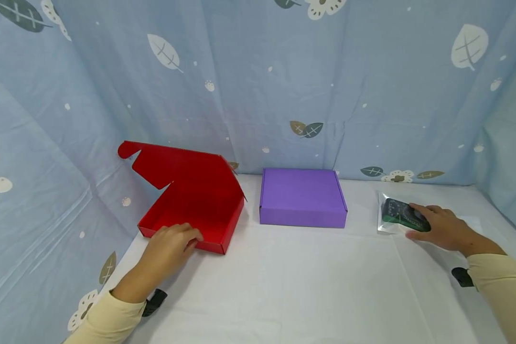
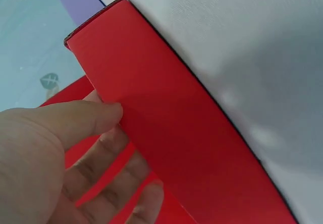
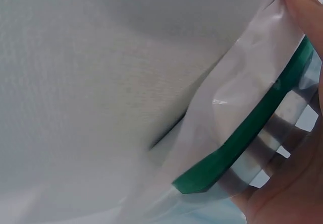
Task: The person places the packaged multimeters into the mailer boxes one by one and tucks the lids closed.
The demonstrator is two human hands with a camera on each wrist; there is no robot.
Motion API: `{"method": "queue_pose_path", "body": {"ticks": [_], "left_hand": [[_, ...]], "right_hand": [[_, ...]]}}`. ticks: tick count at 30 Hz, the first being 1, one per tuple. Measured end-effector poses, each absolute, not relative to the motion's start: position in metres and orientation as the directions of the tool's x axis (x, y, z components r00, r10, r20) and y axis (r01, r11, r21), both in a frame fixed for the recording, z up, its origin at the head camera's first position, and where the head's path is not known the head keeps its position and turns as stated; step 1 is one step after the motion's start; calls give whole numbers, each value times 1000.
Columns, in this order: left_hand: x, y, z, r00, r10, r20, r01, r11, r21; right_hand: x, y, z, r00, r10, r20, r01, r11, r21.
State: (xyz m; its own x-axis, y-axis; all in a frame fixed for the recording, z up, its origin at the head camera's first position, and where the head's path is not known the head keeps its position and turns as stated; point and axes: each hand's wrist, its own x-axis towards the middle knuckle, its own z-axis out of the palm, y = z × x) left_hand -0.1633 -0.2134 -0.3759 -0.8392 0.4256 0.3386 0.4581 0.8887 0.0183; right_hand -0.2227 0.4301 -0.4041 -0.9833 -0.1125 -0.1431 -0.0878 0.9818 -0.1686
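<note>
An open red box [image 1: 217, 241] stands at the left with its lid raised. My left hand [image 1: 168, 248] pinches the top edge of its front wall. In the left wrist view the thumb [image 2: 96, 117] lies on the outer face of that wall, the other fingers inside the box. On the right, my right hand [image 1: 445, 229] grips a green-and-black handheld device [image 1: 404, 215] with white markings, sealed in a clear plastic bag [image 1: 383, 227]. The right wrist view shows its green side [image 3: 237, 148] through the plastic, the fingers behind it; the palm hides part of the device.
A closed purple box [image 1: 303, 198] sits at the back middle of the white-covered table [image 1: 309, 286], between the red box and the bagged device. Blue patterned curtains [image 1: 258, 95] hang close behind and along both sides. Black wrist straps [image 1: 155, 302] show below the sleeves.
</note>
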Motion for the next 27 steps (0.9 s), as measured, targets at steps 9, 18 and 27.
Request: {"method": "queue_pose_path", "body": {"ticks": [9,18,27], "left_hand": [[-153,-199,-374,-857,431,283,458,888,34],[-139,-187,-372,-831,483,275,505,863,11],[-128,-175,-367,-838,521,163,534,844,46]], "right_hand": [[-220,428,-405,-986,-84,-148,-58,983,-173],[-218,426,-403,-986,-93,-140,-67,982,-177],[-219,428,-406,-987,-89,-136,-65,983,-175]]}}
